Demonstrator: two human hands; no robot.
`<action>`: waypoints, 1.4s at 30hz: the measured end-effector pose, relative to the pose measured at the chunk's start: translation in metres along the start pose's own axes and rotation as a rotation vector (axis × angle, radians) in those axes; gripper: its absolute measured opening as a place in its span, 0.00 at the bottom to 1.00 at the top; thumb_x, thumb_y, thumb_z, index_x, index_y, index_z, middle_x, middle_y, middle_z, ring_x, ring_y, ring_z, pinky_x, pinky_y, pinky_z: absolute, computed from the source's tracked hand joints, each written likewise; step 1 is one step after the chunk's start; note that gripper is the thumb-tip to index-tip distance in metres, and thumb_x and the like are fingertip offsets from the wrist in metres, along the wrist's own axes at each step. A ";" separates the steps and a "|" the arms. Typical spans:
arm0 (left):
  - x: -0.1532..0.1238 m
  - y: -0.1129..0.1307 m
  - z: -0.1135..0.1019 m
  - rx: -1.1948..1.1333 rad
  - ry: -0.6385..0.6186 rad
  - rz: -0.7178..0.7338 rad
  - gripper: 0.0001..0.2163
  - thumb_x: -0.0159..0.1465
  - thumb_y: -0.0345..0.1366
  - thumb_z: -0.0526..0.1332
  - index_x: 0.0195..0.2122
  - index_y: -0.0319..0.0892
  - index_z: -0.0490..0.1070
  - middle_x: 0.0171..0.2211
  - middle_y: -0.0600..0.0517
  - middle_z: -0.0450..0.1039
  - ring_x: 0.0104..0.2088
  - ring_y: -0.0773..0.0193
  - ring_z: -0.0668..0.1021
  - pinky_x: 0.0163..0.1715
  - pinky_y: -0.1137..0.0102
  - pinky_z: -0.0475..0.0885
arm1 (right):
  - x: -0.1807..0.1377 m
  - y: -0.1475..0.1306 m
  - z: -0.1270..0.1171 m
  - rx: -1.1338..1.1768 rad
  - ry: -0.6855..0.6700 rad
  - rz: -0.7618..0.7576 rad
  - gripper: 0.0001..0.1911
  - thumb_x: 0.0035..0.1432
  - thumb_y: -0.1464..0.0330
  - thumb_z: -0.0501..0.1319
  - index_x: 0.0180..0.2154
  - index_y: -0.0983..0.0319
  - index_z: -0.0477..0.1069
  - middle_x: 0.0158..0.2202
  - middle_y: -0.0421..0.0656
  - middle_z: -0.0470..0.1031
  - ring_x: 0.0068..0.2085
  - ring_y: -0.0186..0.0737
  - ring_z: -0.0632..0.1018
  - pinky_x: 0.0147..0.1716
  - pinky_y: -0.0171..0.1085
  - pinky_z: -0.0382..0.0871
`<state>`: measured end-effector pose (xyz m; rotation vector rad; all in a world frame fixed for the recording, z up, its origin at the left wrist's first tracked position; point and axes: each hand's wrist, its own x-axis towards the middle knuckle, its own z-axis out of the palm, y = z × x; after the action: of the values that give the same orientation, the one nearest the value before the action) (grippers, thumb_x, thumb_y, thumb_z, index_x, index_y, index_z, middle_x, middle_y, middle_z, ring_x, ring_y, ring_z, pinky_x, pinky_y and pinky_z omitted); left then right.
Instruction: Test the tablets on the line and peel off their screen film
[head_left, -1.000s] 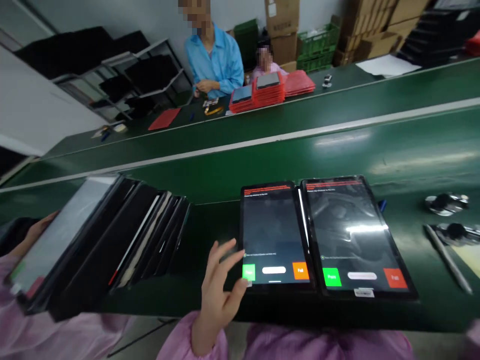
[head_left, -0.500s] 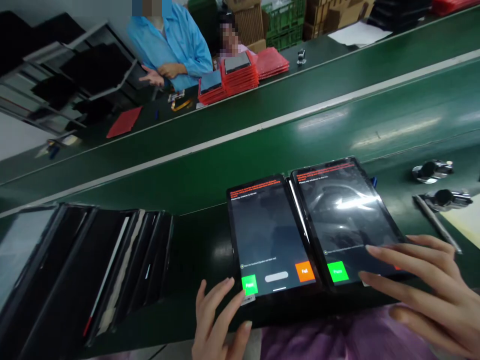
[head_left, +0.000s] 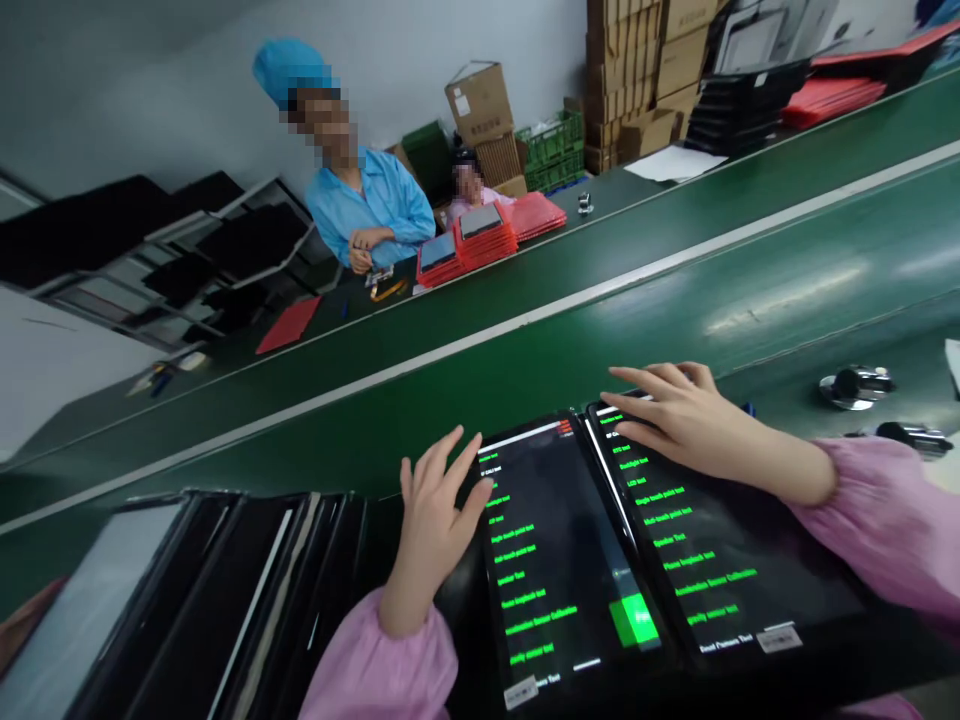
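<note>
Two black tablets lie side by side before me, both screens lit with lists of mostly green text. At the upper left edge of the left tablet (head_left: 559, 560) is my left hand (head_left: 442, 515), its fingers spread and holding nothing. My right hand (head_left: 671, 420) reaches over the top of the right tablet (head_left: 742, 560), fingers stretched out, covering part of the list's upper end. Whether the fingertips touch the glass I cannot tell. A green block with white lettering shows low on the left screen. Each tablet has a small white label at its bottom edge.
Several dark tablets (head_left: 247, 600) lean in a row at the left, with part of another hand (head_left: 30, 625) beside them. Metal fixtures (head_left: 855, 385) stand at the right. Across the green bench, a person in blue (head_left: 375, 205) stands behind stacked red sleeves (head_left: 487, 240).
Both hands have moved from the tablets' lower edges up to their tops. The screens changed from a prompt with pass and fail buttons to test lists. My view has tilted up.
</note>
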<state>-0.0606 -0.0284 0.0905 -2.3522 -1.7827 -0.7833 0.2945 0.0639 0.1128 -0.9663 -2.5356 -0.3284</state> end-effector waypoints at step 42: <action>-0.015 0.006 -0.003 0.128 -0.110 0.012 0.17 0.76 0.47 0.56 0.62 0.53 0.75 0.62 0.41 0.77 0.60 0.45 0.79 0.69 0.29 0.55 | -0.023 0.017 -0.006 0.155 0.142 0.065 0.17 0.78 0.62 0.53 0.53 0.54 0.80 0.58 0.48 0.80 0.51 0.51 0.82 0.47 0.51 0.69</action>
<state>-0.0585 -0.0445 0.0878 -2.3623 -1.7993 -0.5302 0.3238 0.0609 0.1086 -0.9297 -2.3571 -0.1717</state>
